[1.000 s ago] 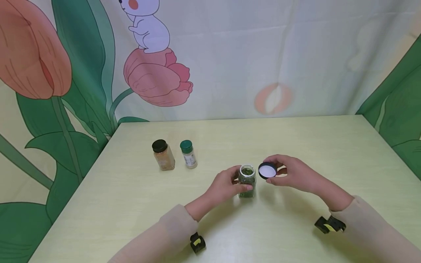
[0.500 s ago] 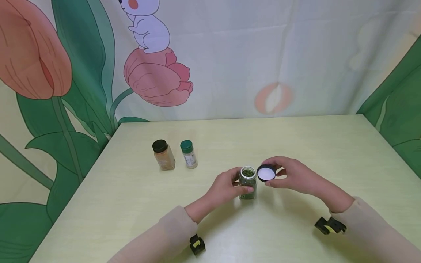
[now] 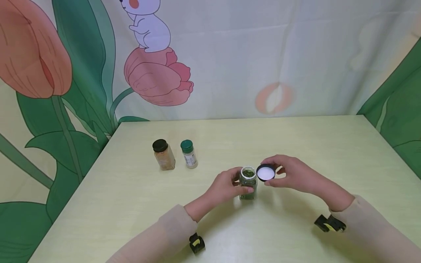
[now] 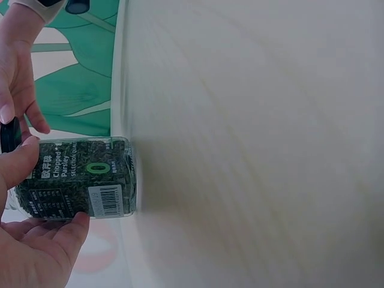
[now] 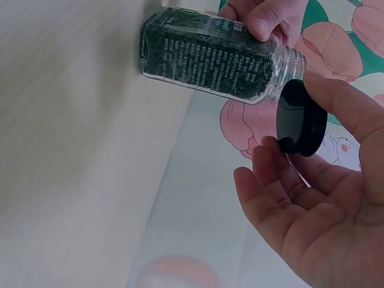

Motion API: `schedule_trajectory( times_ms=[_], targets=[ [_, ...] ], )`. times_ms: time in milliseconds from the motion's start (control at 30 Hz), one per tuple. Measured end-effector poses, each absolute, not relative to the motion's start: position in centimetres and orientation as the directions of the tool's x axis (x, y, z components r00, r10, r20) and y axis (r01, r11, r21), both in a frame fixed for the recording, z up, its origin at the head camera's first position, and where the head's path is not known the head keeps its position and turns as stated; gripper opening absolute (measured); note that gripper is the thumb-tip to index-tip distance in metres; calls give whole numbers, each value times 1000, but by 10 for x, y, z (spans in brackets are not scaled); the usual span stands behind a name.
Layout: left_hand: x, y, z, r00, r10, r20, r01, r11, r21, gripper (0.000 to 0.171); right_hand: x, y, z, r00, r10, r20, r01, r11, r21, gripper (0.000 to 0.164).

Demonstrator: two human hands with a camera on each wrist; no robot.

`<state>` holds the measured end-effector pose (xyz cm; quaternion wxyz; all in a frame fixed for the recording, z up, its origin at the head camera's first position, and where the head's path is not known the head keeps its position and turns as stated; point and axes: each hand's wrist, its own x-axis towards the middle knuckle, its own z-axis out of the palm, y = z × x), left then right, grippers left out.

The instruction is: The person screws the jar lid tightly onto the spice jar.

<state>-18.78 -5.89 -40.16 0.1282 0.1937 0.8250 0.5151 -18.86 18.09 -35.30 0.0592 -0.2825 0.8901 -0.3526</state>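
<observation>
A glass jar of chopped parsley [image 3: 248, 180] stands upright on the table, its threaded mouth uncovered and dark green flakes showing inside. My left hand [image 3: 227, 185] grips the jar from the left, thumb across its front. The printed label and a barcode face the left wrist view on the parsley jar [image 4: 84, 174]. Just right of the jar's mouth, my right hand [image 3: 291, 173] pinches a black screw lid [image 3: 265, 172] by its edge, white lining turned toward the head camera. In the right wrist view the lid [image 5: 303, 120] is tilted beside the glass neck, between thumb and fingertips.
Farther back on the left of the pale table [image 3: 131, 204] stand two more seasoning jars: a black-capped jar with tan contents [image 3: 164, 157] and a smaller green-capped one [image 3: 189, 155]. Behind the table's far edge hangs a printed curtain [image 3: 223, 65].
The black lid in my right hand has shifted slightly left, closer to the jar's mouth. My left hand and the jar have moved barely, a touch toward me.
</observation>
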Motion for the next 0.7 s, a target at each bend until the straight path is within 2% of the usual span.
schedule_trajectory(
  times_ms=[433,700],
  targets=[
    [-188,-59,-402,-890,457,6,229,433,872,53,-191,179,-341,-799,-595,83,-529,631,-568,45],
    [-189,-58,-404,-894,447,-4,204,417,886,52,-193,178,-338,-795,-601,76,-510,596,-620,51]
  ],
)
